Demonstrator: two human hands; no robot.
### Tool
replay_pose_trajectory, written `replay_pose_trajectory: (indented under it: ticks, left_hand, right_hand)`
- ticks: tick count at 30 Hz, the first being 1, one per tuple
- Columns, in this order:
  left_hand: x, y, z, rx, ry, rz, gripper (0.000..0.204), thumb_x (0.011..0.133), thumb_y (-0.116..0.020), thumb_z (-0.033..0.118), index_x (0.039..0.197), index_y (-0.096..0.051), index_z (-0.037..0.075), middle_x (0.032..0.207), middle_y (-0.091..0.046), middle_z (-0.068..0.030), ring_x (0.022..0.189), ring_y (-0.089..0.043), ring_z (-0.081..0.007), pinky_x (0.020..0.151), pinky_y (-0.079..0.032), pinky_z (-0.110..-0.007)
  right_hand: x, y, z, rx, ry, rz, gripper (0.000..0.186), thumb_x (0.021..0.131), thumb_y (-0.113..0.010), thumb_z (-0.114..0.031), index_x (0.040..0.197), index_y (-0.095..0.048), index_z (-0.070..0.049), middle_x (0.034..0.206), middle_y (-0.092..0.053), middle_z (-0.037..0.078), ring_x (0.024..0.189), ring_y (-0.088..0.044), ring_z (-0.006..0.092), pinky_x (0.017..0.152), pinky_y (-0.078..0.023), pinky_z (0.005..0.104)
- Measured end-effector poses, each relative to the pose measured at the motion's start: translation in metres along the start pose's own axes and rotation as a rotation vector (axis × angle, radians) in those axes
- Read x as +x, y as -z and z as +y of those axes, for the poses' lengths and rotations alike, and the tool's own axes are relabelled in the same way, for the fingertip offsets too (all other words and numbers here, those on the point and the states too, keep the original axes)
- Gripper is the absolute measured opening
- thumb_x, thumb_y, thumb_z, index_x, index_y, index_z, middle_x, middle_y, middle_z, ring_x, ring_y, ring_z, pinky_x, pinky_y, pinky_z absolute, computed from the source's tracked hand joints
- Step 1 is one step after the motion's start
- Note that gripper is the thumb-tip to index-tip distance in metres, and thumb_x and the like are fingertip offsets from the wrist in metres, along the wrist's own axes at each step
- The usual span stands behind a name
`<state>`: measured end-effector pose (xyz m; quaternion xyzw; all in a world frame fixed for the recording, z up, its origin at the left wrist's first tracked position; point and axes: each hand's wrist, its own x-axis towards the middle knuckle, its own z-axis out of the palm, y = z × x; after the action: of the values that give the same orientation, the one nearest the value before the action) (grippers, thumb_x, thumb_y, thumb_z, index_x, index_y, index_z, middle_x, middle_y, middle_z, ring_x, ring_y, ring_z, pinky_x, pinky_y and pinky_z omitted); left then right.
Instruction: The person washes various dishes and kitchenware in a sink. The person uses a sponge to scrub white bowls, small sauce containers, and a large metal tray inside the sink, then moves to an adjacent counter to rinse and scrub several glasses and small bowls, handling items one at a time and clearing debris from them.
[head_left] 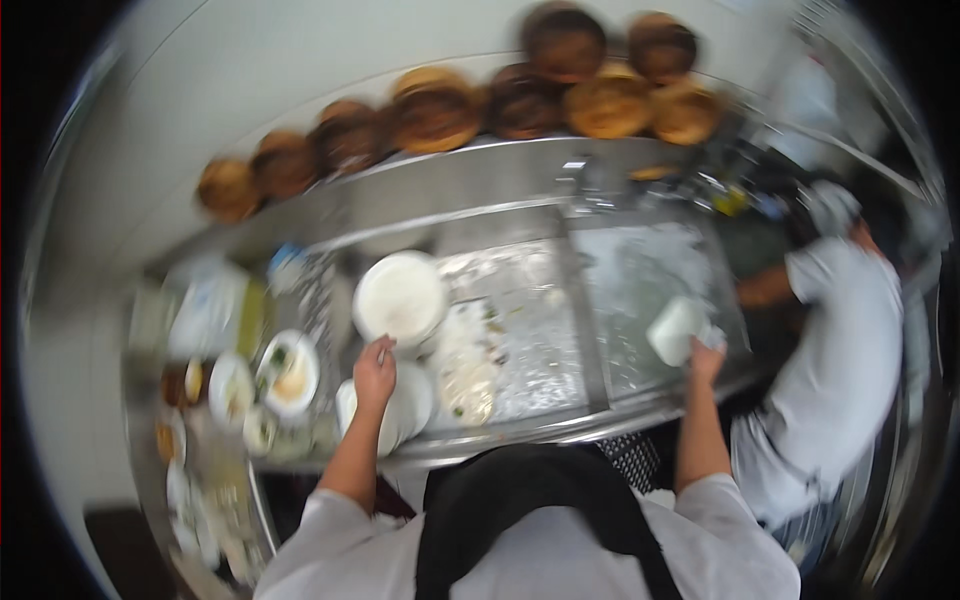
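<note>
Although left hand (376, 372) closure is indeterminate, the right hand (708, 354) grips a blurred white dish (675, 330) at the steel sink (588, 315).

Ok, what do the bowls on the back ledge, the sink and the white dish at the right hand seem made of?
Bowls: likely wood, given their brown and tan tones; blur hides any grain.
Sink: metal, probably stainless steel, grey with bright reflections along its edges.
Dish: smooth-looking, plain white; ceramic or plastic, I can't tell which.
</note>
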<state>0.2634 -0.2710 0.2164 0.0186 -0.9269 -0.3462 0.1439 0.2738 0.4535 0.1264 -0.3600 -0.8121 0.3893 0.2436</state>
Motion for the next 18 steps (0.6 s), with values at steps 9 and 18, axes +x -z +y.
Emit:
replay_pose_trajectory:
  ticks: [9, 18]
  left_hand:
    - [-0.15, 0.094, -0.111, 0.337, 0.611, 0.02, 0.047, 0.09, -0.07, 0.026, 0.127, -0.063, -0.003, 0.118, -0.07, -0.025, 0.108, -0.067, -0.0436, 0.096, -0.053, -0.049]
    - [-0.131, 0.084, -0.075, 0.394, 0.71, -0.206, 0.066, 0.089, -0.068, 0.047, 0.125, -0.06, -0.008, 0.124, -0.064, -0.0343, 0.12, -0.06, -0.0464, 0.105, -0.048, -0.051]
  right_hand:
    - [-0.133, -0.083, -0.18, -0.006, -0.033, -0.71, 0.045, 0.091, -0.08, -0.032, 0.122, -0.067, -0.003, 0.097, -0.072, 0.007, 0.085, -0.067, 0.0181, 0.073, -0.053, 0.0348]
    - [-0.468, -0.195, -0.311, 0.0, -0.408, -1.693, 0.11, 0.084, -0.085, -0.042, 0.161, -0.014, -0.006, 0.15, -0.046, 0.022, 0.134, -0.051, 0.0404, 0.097, -0.049, 0.0631]
